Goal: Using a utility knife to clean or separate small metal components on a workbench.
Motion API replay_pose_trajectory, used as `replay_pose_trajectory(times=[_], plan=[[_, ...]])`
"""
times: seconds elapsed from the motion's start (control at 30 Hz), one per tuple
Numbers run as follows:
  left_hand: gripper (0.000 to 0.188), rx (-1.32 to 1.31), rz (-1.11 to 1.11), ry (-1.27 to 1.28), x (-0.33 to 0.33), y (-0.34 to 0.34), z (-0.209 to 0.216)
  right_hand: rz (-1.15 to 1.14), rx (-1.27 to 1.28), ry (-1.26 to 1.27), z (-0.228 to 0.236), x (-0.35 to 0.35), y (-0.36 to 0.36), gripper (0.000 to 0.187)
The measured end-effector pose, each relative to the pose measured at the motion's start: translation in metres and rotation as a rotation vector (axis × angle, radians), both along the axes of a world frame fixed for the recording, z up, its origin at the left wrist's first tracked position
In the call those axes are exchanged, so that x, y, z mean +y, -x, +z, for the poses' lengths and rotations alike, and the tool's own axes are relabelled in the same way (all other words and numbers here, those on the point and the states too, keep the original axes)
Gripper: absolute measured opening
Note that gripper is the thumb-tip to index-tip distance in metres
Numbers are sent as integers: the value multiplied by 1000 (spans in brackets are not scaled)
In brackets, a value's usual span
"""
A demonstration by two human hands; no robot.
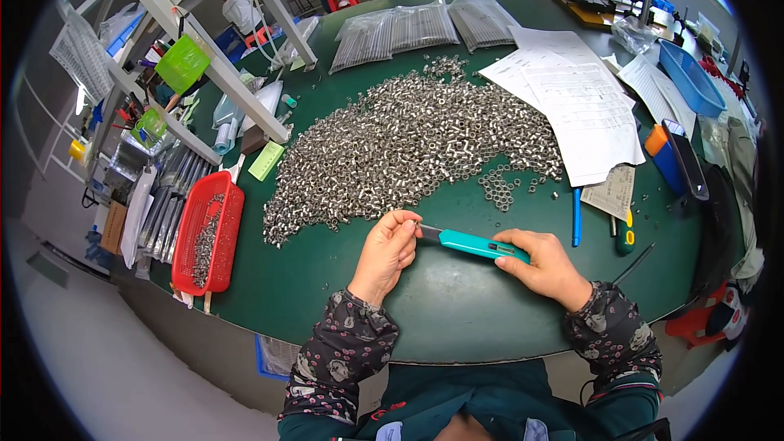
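My right hand (547, 265) is closed around a teal utility knife (469, 242), its blade pointing left. At the blade's tip, my left hand (387, 250) pinches with thumb and forefinger; a small metal ring seems to be between them, mostly hidden. Beyond both hands spreads a wide heap of small silvery metal rings (408, 143) on the green table (457, 310). A loose cluster of rings (498, 189) lies at the heap's near right side.
A red basket (226, 255) holding more rings stands at the left edge. Paper sheets (576, 114), a blue pen (576, 216) and a phone (684, 159) lie to the right. Bagged metal rods (425, 26) lie at the far side. A white shelf post (237, 90) rises at left; people sit beyond.
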State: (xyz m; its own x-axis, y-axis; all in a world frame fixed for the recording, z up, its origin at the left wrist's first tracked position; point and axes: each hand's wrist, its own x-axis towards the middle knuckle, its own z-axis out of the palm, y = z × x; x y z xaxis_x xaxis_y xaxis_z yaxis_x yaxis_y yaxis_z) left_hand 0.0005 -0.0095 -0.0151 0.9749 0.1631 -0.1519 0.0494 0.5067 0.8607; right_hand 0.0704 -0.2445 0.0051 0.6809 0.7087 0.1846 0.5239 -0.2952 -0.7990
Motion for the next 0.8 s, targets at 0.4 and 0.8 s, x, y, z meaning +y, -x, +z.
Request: replay_pose_trajectory(times=[0.4, 0.8], plan=[[11, -9, 20, 77, 3, 2, 0, -140, -236, -167, -2, 0, 0, 27], [15, -60, 21, 50, 7, 0, -5, -110, -208, -63, -4, 0, 0, 28]])
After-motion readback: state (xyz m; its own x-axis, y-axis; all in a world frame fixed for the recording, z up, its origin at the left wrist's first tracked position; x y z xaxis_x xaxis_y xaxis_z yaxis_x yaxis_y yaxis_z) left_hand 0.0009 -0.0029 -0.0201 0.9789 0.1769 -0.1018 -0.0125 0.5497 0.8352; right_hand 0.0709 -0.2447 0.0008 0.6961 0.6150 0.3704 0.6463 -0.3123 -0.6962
